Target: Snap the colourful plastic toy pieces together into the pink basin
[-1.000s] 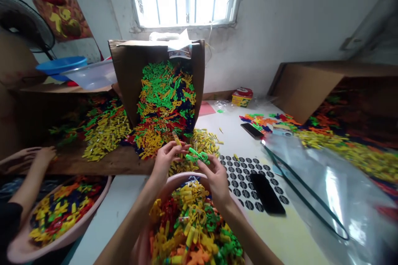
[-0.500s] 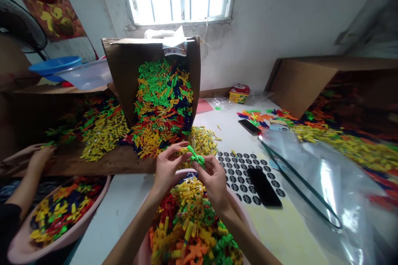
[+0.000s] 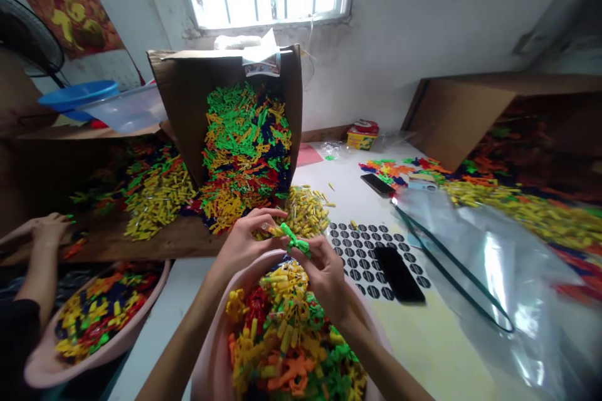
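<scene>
Over a pink basin point(image 3: 207, 341), my two hands meet around a small bright-green plastic toy part point(image 3: 296, 241) with stubby limbs. My right hand point(image 3: 328, 272) pinches the green part between thumb and fingers. In my left hand point(image 3: 242, 244), a little yellow tube with a clear tip point(image 3: 273, 229) is held up against the green part's left end. Whether the two pieces are joined, I cannot tell. Beneath my hands the basin is heaped with yellow, orange, red and green plastic pieces point(image 3: 286, 326).
An open carton point(image 3: 181, 119) of coloured parts stands ahead, yellow tubes point(image 3: 308, 210) beside it. To the right lie a sheet of round black stickers point(image 3: 350, 257), a black phone point(image 3: 399, 274) and clear bags point(image 3: 498, 269). At left, a co-worker's hand point(image 3: 49, 232) is above another basin point(image 3: 40, 369).
The yellow tube shows more clearly between my left fingers, its clear tip pointing left. My hands stay together at the green part. The co-worker's hand has shifted left.
</scene>
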A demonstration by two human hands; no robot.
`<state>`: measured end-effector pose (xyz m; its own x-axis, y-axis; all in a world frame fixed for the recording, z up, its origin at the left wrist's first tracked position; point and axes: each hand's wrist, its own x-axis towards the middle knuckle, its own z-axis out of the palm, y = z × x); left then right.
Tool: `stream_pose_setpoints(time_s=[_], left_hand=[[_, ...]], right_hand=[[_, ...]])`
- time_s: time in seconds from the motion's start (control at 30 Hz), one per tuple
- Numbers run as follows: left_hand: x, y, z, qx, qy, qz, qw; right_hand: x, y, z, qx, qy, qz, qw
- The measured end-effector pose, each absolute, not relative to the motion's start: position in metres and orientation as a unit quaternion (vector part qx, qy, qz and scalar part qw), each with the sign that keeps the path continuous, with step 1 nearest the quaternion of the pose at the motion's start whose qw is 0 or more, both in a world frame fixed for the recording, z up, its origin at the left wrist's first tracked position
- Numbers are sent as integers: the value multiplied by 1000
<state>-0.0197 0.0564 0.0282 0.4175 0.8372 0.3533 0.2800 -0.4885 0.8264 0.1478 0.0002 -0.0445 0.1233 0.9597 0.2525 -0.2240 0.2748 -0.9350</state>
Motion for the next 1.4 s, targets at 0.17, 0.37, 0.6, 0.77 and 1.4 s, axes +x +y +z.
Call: stream_pose_setpoints(time_s=[0.17, 0.37, 0.6, 0.77, 1.4], left_hand=[[-28, 60, 34, 763, 355, 353, 410], [-21, 51, 18, 653, 340, 424, 528], [-18, 47, -1, 601, 346, 472, 545], [-21, 47, 1, 598, 362, 443, 561], [-19, 37, -2, 732, 329, 505, 317]], right_hand=[[148, -2, -44, -380, -497, 449, 638], [145, -3, -38, -374, -488, 466, 636], [146, -2, -34, -365, -474, 494, 631], [150, -6, -22, -383, -473, 504, 613], [142, -20, -27, -408, -505, 442, 619]])
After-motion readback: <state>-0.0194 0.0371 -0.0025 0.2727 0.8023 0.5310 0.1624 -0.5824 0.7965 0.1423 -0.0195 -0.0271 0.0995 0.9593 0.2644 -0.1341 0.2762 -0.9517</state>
